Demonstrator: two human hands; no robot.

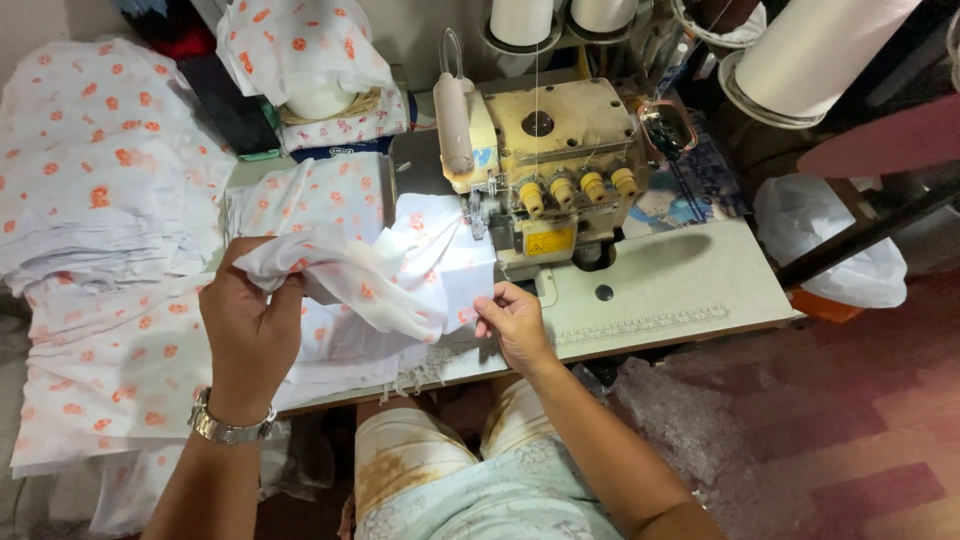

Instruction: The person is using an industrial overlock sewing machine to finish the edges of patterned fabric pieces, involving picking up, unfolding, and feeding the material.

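On the table [690, 285], heaps of white cloth with orange prints [95, 180] lie left of my cream overlock sewing machine [545, 175]. My left hand [250, 320] bunches one printed piece [400, 265]; my right hand [512, 322] pinches its edge by the needle, fingers closed.

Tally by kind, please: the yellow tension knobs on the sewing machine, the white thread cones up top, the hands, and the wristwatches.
Yellow tension knobs on the sewing machine: 4
White thread cones in view, some cut by the frame edge: 3
Hands: 2, left hand gripping the printed fabric, right hand pinching its edge
Wristwatch: 1
Total: 10
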